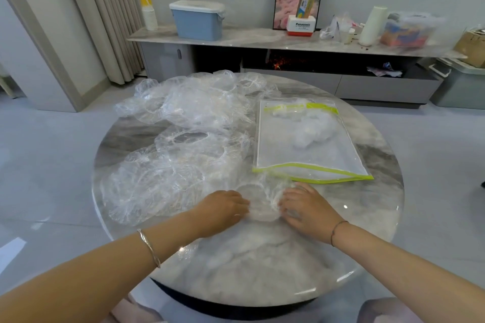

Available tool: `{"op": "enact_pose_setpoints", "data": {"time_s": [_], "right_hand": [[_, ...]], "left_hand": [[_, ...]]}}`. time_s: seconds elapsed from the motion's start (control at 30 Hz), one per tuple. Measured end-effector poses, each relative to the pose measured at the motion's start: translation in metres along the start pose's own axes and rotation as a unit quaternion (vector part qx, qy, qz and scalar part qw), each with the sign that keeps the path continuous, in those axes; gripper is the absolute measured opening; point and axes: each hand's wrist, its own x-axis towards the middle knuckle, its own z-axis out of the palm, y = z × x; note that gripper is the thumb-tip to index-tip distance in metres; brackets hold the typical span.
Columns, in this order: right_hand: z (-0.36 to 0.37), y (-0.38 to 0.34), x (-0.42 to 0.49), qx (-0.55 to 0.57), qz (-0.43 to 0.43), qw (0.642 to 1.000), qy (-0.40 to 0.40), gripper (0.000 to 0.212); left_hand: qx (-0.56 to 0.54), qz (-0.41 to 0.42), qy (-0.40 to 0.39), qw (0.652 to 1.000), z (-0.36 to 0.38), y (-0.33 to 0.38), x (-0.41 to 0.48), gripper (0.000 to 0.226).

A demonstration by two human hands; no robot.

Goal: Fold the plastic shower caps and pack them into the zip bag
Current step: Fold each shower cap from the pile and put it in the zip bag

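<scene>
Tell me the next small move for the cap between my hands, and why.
Probably bring both hands together to fold the clear crinkled plastic shower cap in half. The left hand and right hand grip its opposite sides, it lies unfolded on the round marble table, and the clear zip bag with yellow-green edges lies just beyond.

Both forearms extend forward and converge toward the centre. Left hand (223, 208): palm down, fingers curled, tips gripping the left edge of the shower cap (262, 204). Right hand (308, 207): palm down, fingers bent inward (thumb not visible), gripping the opposite edge. The hands are near each other, not touching.
</scene>
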Motion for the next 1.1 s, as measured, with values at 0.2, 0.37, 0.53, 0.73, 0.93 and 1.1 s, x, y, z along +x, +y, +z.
{"op": "enact_pose_setpoints", "data": {"time_s": [0.2, 0.37, 0.53, 0.73, 0.93, 1.1], "right_hand": [[-0.007, -0.007, -0.005, 0.124, 0.097, 0.987, -0.005, 0.014], [-0.018, -0.008, -0.003, 0.346, 0.214, 0.913, 0.030, 0.019], [-0.040, -0.001, 0.010, 0.535, 0.310, 0.781, 0.081, 0.016], [-0.048, 0.006, 0.016, 0.558, 0.385, 0.714, 0.176, 0.024], [-0.026, 0.001, 0.003, 0.282, 0.226, 0.916, 0.178, 0.043], [-0.013, -0.016, -0.005, 0.075, 0.023, 0.996, 0.036, 0.049]], "left_hand": [[-0.005, -0.123, -0.060, 0.991, -0.012, 0.008, -0.003, 0.029], [-0.299, -0.219, 0.026, 0.928, -0.016, 0.009, -0.002, 0.009], [-0.599, -0.295, 0.073, 0.741, -0.037, 0.014, 0.004, 0.011], [-0.632, -0.418, 0.091, 0.646, -0.030, 0.008, 0.002, 0.023], [-0.459, -0.437, 0.051, 0.772, -0.017, 0.005, -0.005, 0.032], [-0.152, -0.252, 0.053, 0.954, -0.012, 0.012, -0.014, 0.081]]}}
